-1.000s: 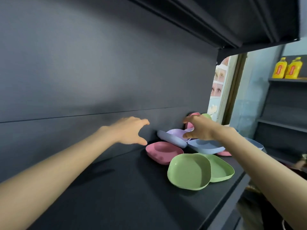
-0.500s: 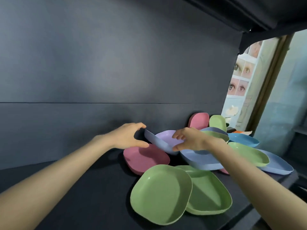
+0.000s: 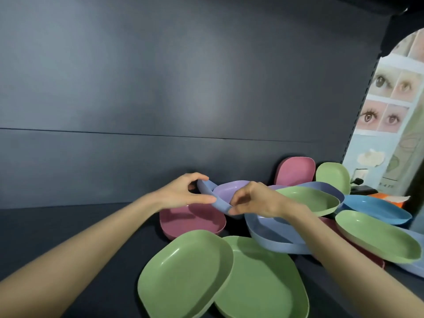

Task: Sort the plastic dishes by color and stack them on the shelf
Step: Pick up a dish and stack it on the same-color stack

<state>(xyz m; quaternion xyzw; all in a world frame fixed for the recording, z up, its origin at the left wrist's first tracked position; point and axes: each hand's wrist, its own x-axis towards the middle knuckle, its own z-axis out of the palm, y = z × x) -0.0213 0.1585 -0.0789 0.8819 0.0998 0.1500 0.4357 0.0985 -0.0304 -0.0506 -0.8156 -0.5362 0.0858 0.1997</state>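
Note:
A jumble of plastic dishes lies on the dark shelf. My left hand and my right hand both pinch the rim of a tilted periwinkle-blue dish, which has a lilac dish nested in it. Below sits a pink dish. Two green dishes overlap at the front, the second green one to the right. A larger blue dish lies under my right wrist. More green, blue and pink dishes pile up behind.
The shelf's dark back panel rises right behind the pile. The left half of the shelf surface holds no dishes. At far right, past the shelf's upright, hangs a poster of eyes, with an orange object below it.
The camera has come closer and turned right. Both hands moved onto the tilted blue dish and now pinch its rim, the left at the far edge, the right at the near edge.

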